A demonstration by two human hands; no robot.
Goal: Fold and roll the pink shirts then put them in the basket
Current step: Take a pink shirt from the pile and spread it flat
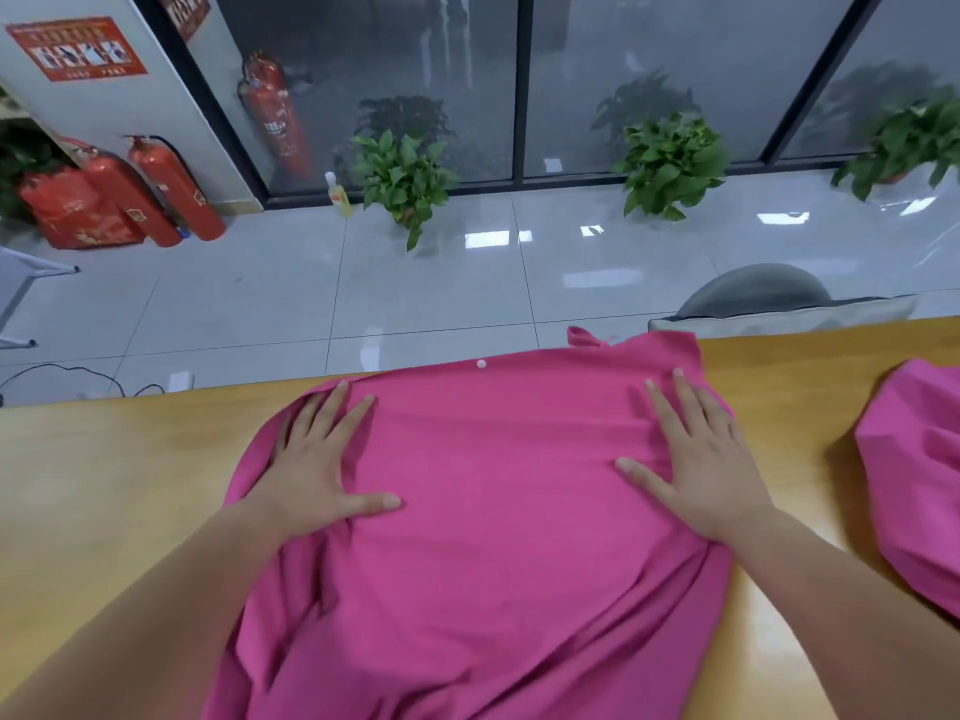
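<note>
On the wooden desk (104, 459), the left hand (317, 459) lies flat with fingers spread on the pink shirt (493, 511) at frame centre, the right hand (696, 459) presses likewise, and a second pink shirt (914, 459) sits at the right edge.

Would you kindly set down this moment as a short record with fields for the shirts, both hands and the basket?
surface: wooden table
shirt in work: pink shirt, spread flat, not rolled
left hand: flat, fingers spread, pressing the shirt's left side
right hand: flat, pressing its right side
second pink shirt: bunched at the table's right, untouched
basket: not in view
</note>
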